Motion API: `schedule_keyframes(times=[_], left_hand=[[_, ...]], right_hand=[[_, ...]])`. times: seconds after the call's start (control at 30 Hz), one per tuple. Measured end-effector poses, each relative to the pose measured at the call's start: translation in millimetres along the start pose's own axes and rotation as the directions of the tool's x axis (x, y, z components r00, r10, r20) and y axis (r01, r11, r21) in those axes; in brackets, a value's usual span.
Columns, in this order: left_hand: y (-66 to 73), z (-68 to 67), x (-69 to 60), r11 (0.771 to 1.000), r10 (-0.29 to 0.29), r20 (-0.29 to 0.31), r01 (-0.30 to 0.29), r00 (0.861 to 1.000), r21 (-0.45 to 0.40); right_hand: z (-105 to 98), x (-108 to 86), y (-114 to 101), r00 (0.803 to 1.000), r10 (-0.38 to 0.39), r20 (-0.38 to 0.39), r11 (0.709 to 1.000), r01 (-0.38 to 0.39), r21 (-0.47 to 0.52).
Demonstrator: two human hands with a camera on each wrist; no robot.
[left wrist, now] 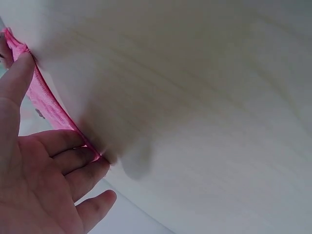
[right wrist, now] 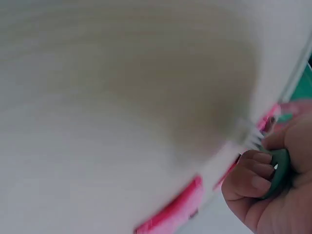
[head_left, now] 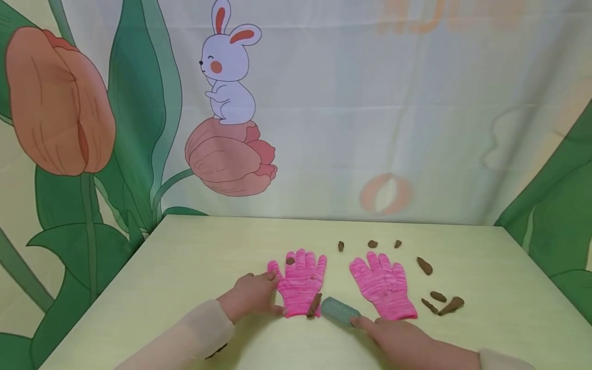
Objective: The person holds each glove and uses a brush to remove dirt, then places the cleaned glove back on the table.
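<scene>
Sleeves: we list two, both light, the left sleeve and the right sleeve, at the near edge.

Right hand: fingers curled around the handle of a green brush; in the right wrist view we note pale bristles, blurred. The brush head lies between two gloves, near their cuffs.

Left pink knit glove: flat on the pale yellow counter, cuff near, fingers far. On it we count a long brown strip at the cuff's right corner, just beside the brush head, and a round brown lump on a far finger.

Left hand: thumb and fingers spread wide, touching the glove's left edge.

Right pink knit glove: flat, cuff near, fingertips slanting far and left.

Loose brown pieces: we find three close together at right, one club-shaped; beyond them, an oblong piece; farthest, three small crumbs in a spaced row.

Backdrop: a printed curtain behind the counter, with a white rabbit on a pink tulip at left.
</scene>
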State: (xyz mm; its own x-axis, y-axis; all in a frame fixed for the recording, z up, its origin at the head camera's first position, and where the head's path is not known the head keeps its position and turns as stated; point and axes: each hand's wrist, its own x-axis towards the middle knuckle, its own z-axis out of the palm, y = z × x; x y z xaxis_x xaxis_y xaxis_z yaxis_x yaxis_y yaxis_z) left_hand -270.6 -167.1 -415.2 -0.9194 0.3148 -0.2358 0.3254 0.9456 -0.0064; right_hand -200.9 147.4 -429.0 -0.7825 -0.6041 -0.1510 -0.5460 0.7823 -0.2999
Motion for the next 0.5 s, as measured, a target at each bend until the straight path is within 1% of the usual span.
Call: schedule_keyframes(times=[0.07, 0.1, 0.17, 0.23, 0.3, 0.4, 0.5], left_hand=[[-0.7, -0.9, 0.7, 1.000, -0.001, -0.001, 0.001, 1.000, -0.007], [-1.0, -1.0, 1.0, 1.000, 0.000, -0.001, 0.000, 1.000, -0.008], [-1.4, -1.0, 1.3, 1.000, 0.006, -0.002, -0.006, 1.000, -0.009], [-1.6, -0.6, 1.4, 1.000, 0.011, -0.005, -0.011, 1.000, -0.015], [-1.5, -0.9, 0.5, 1.000, 0.014, -0.008, -0.015, 1.000, -0.024], [-0.8, -1.7, -1.3, 0.999, 0.012, -0.012, -0.012, 1.000, -0.041], [-0.3, -3.7, -3.7, 0.999, 0.011, -0.014, -0.012, 1.000, -0.047]], right_hand=[[-7.3, -3.6, 4.6, 0.997, -0.030, -0.074, 1.000, 0.029, -0.011], [-11.4, -3.3, 4.5, 0.991, -0.049, -0.128, 0.999, 0.046, -0.021], [-18.0, 1.0, 0.4, 0.966, -0.090, -0.243, 0.995, 0.077, -0.060], [-23.1, 9.9, -8.9, 0.946, -0.107, -0.307, 0.993, 0.087, -0.078], [-25.4, 22.0, -20.9, 0.939, -0.124, -0.320, 0.991, 0.104, -0.079], [-21.5, 41.8, -35.2, 0.950, -0.145, -0.276, 0.989, 0.135, -0.056], [-9.9, 53.4, -36.9, 0.968, -0.147, -0.202, 0.989, 0.142, -0.035]])
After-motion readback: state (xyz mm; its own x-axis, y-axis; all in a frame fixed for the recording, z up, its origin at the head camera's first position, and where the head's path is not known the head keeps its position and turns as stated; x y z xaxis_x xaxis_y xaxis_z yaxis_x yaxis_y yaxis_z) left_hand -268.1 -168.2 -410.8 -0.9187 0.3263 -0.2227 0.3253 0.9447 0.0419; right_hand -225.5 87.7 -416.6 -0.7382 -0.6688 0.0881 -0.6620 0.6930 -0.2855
